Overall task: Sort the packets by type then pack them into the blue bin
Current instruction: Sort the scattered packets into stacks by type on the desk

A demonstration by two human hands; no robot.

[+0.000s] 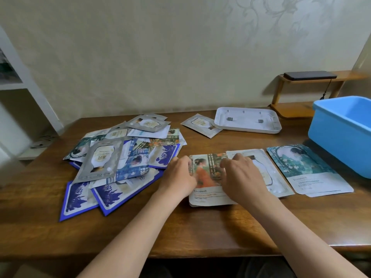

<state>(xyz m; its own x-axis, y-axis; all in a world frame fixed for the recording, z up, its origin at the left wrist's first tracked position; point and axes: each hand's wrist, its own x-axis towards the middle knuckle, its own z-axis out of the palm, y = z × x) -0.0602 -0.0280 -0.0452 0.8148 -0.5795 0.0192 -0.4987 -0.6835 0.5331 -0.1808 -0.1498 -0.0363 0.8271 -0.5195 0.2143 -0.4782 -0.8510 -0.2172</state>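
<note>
Head view: the sorting step is in hand, and nothing shows inside the blue bin (345,133) at the right edge. The left hand (178,175) grips the left edge of an orange packet (208,194) at the centre of the frame, fingers curled round it. The right hand (241,173) rests bent fingertips on the packet's upper right; whether it pinches cannot be told. The packet lies flat on the worktop (200,227) between the hands, starting a row with a white packet (271,171), which it overlaps, and a teal packet (307,171) further right, just beside the bin. The unsorted pile (120,157) lies left of the hands, close to the left one. The next move probably calls for letting go and reaching left into the pile for another packet to match to a stack.
</note>
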